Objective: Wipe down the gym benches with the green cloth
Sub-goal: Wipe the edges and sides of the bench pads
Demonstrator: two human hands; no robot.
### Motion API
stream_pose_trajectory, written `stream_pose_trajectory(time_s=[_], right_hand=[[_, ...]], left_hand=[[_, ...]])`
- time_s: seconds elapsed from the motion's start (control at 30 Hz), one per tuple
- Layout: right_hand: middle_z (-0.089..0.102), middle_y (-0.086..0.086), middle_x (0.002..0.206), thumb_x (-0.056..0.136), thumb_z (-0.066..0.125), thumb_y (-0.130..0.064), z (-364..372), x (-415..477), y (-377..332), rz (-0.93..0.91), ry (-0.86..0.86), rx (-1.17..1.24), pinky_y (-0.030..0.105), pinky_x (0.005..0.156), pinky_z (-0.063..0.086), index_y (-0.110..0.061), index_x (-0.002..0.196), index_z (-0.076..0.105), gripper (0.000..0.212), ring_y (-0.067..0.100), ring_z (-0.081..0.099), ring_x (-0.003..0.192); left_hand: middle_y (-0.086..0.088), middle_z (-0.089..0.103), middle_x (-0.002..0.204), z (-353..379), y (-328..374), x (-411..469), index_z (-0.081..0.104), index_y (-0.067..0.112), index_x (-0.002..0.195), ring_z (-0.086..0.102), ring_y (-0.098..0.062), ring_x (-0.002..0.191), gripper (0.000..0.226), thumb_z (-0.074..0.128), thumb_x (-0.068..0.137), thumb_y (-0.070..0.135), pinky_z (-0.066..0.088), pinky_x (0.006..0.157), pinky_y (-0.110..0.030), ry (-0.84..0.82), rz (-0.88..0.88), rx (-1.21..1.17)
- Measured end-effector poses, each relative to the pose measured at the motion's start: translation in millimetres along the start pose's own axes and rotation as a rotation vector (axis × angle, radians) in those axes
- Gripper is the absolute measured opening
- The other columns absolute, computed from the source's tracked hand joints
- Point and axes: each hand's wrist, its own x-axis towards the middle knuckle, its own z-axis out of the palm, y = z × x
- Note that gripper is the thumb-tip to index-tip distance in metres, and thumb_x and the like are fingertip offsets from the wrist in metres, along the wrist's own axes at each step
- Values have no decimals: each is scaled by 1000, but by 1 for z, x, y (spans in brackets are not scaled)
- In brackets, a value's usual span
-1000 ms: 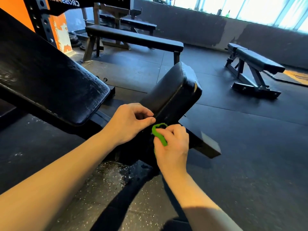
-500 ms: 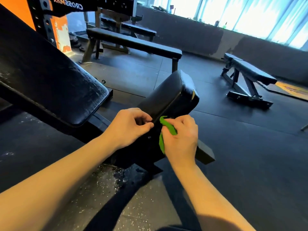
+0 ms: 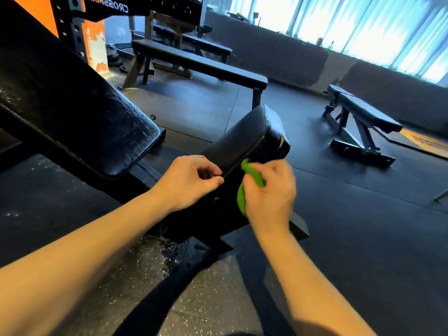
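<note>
Two hands sit close together by the seat pad (image 3: 247,139). R hand (image 3: 269,192) grips the green cloth (image 3: 254,177), bunched against pad's side. L hand (image 3: 191,180), fingers curled, at pad's near edge; can't tell if gripping.

— That seat pad (image 3: 244,139) is looking like black vinyl to me, smooth, and it's catching a gloss along its rounded corner.
— It is. The backrest pad (image 3: 97,122) is showing wear, though: its lower end is going dull and whitish, crackled and rough.
— The green cloth (image 3: 252,175) is coming across as soft and matt; its weave is blurring out.
— The frame (image 3: 299,229) underneath is looking like black-painted metal, matt.
— And the floor (image 3: 211,301) is looking like dark rubber, matt too, flecked with pale speckles near us.
— The far wall (image 3: 315,61) is wearing patchy, flat paint.
</note>
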Motion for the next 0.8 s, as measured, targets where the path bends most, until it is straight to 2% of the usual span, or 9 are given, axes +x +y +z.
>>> stream_pose_trajectory(time_s=[0.07, 0.17, 0.27, 0.37, 0.43, 0.5, 0.6, 0.7, 0.8], right_hand=[[50, -5, 87, 84, 74, -3, -1, 16, 2, 26, 87, 11, 39, 73, 48, -13, 94, 80, 16, 20, 54, 80], [53, 0, 87, 87, 73, -3, 12, -3, 1, 7, 85, 57, 46, 69, 48, -8, 94, 79, 10, 22, 54, 80], [55, 4, 84, 86, 76, -5, 26, -49, 4, -51, -42, 36, 46, 65, 46, -6, 94, 78, 8, 21, 52, 77], [53, -4, 85, 87, 79, -13, 31, -83, -6, 33, -213, -1, 42, 61, 49, -12, 94, 78, 7, 16, 53, 75], [52, -7, 87, 88, 79, -14, 25, -76, -14, 111, -196, 53, 33, 65, 51, -15, 95, 79, 6, 10, 53, 77], [54, -3, 90, 87, 80, -10, 14, -49, -19, 134, -27, 95, 16, 73, 46, -11, 97, 79, 10, 8, 52, 81], [52, 2, 97, 90, 77, -12, 7, -15, -16, 195, 133, 114, 9, 84, 38, -5, 109, 77, 20, 16, 52, 91], [48, 4, 110, 97, 68, -23, 13, -26, -20, 197, 42, 71, 7, 92, 29, -7, 130, 69, 36, 18, 42, 104], [49, 11, 121, 98, 65, -16, 20, -46, -18, 93, -18, -32, 9, 94, 29, -9, 136, 65, 38, 21, 41, 110]], left_hand=[[11, 70, 85, 0, -1, 0, 79, 24, 91, 63, -3, 78, 9, 79, 84, 29, 40, 68, -9, -2, -1, -8], [11, 70, 85, -2, -2, 1, 79, 23, 92, 63, -3, 78, 9, 79, 84, 27, 40, 69, -10, -12, 14, -9], [8, 70, 90, -5, -5, -1, 79, 20, 98, 62, -4, 81, 13, 79, 85, 20, 41, 72, -10, -51, 52, -28], [10, 67, 97, -8, -10, -7, 75, 22, 107, 62, -7, 85, 22, 78, 86, 16, 42, 73, -11, -104, 84, -36], [11, 66, 98, -11, -14, -10, 74, 24, 110, 61, -9, 85, 26, 79, 86, 15, 45, 74, -14, -128, 89, -38], [9, 66, 97, -13, -16, -11, 73, 24, 109, 62, -10, 84, 25, 79, 86, 15, 46, 74, -17, -140, 85, -32], [10, 67, 97, -15, -22, -14, 72, 24, 108, 62, -9, 85, 23, 79, 86, 18, 47, 73, -18, -161, 75, 4], [13, 65, 101, -17, -30, -26, 71, 24, 110, 61, -9, 86, 24, 78, 87, 20, 50, 75, -22, -180, 85, 37], [15, 63, 104, -16, -43, -40, 71, 25, 110, 62, -10, 87, 24, 78, 87, 20, 50, 75, -24, -180, 89, 26]])
